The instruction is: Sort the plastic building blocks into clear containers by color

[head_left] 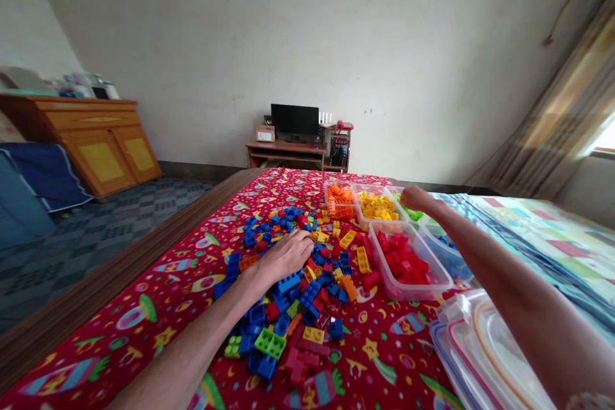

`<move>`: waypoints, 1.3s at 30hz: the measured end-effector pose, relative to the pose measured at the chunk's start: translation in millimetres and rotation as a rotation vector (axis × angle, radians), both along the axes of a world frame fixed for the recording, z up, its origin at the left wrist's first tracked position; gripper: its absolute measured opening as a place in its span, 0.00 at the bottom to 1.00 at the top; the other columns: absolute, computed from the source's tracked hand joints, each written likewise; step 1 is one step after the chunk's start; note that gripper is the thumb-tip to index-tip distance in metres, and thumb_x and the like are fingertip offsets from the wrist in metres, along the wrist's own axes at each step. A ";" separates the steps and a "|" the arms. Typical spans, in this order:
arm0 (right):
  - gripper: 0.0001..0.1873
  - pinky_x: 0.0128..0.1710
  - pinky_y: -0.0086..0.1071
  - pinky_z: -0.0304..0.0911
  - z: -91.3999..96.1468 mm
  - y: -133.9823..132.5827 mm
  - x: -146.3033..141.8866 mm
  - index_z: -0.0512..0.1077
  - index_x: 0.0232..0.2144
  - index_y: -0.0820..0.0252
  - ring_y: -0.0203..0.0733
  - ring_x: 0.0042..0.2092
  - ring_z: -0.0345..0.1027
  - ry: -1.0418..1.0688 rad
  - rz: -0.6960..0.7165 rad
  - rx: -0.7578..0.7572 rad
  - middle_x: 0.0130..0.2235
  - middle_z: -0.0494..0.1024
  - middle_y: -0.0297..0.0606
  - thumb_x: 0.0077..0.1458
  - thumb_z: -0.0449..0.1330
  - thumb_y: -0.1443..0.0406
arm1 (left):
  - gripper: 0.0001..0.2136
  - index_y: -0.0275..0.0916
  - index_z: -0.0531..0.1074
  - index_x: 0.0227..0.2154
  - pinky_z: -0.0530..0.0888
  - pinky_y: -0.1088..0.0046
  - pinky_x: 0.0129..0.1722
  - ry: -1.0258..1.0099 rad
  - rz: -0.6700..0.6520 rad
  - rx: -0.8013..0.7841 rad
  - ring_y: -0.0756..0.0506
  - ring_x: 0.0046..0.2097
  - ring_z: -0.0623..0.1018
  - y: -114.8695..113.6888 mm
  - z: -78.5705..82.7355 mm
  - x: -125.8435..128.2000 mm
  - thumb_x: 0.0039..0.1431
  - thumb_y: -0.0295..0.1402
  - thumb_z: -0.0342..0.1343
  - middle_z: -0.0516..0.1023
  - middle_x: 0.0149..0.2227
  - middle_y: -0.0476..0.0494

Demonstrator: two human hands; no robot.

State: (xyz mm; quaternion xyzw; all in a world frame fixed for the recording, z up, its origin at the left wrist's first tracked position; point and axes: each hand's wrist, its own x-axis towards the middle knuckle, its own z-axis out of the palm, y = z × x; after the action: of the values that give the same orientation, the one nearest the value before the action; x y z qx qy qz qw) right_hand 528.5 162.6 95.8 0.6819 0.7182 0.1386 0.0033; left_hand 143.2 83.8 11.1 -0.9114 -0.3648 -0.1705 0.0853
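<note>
A mixed pile of toy building bricks (288, 291), mostly blue with red, yellow, orange and green ones, lies on a red patterned cloth. My left hand (289, 254) reaches into its middle, fingers curled together and fingertips down among the bricks; anything they grip is hidden. Over at the right, my right hand (415, 199) is closed above the container of green bricks (412, 213). What it holds, if anything, does not show. Nearby stand clear containers of orange bricks (341, 200), yellow bricks (377, 206), red bricks (402, 260) and blue bricks (446, 242).
Stacked clear lids (485, 346) with coloured rims lie at the near right, under my right forearm. Beyond the red cloth (192, 275) are a desk with a monitor (295, 120) and a wooden cabinet (96, 141). A checked quilt (538, 230) spreads on the right.
</note>
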 end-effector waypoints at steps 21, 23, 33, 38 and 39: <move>0.18 0.37 0.26 0.61 3.7 -48.7 -212.1 0.79 0.40 0.69 0.38 0.36 0.72 0.257 0.476 -0.072 0.37 0.81 0.46 0.54 0.51 0.73 | 0.13 0.37 0.70 0.26 0.70 0.67 0.42 0.087 -0.058 -0.032 0.44 0.37 0.72 -1.5 8.7 0.1 0.62 0.26 0.43 0.74 0.32 0.41; 0.19 0.42 0.27 0.61 -10.2 -42.7 -231.8 0.78 0.41 0.68 0.40 0.41 0.72 0.288 0.445 -0.068 0.40 0.80 0.45 0.52 0.51 0.75 | 0.13 0.38 0.73 0.29 0.70 0.69 0.42 -0.009 -0.071 -0.155 0.44 0.38 0.74 -0.6 17.1 -5.9 0.63 0.28 0.43 0.77 0.33 0.42; 0.18 0.44 0.29 0.63 -53.4 -14.6 -246.5 0.75 0.47 0.60 0.45 0.47 0.72 0.295 0.338 -0.134 0.46 0.79 0.45 0.55 0.55 0.70 | 0.16 0.37 0.78 0.41 0.72 0.71 0.45 -0.351 0.211 -0.295 0.45 0.42 0.79 18.7 46.0 -50.8 0.60 0.30 0.44 0.81 0.42 0.44; 0.19 0.48 0.28 0.62 -58.4 -30.9 -230.4 0.74 0.49 0.65 0.43 0.50 0.70 0.309 0.353 -0.138 0.50 0.76 0.47 0.54 0.58 0.69 | 0.16 0.36 0.77 0.42 0.72 0.70 0.50 -0.308 0.184 -0.260 0.44 0.45 0.78 27.3 27.8 -45.1 0.58 0.27 0.46 0.80 0.44 0.42; 0.19 0.49 0.28 0.61 -58.7 -36.5 -226.6 0.74 0.48 0.65 0.43 0.50 0.70 0.335 0.350 -0.123 0.50 0.76 0.47 0.53 0.59 0.69 | 0.16 0.36 0.77 0.42 0.72 0.70 0.51 -0.299 0.160 -0.241 0.45 0.46 0.78 30.4 25.0 -43.3 0.58 0.26 0.46 0.80 0.45 0.42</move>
State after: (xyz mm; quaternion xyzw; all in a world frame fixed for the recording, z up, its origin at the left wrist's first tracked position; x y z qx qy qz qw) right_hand 301.9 126.1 37.1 0.5591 0.8230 -0.0218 -0.0985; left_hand 99.8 114.2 36.1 -0.8478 -0.4622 -0.2514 -0.0663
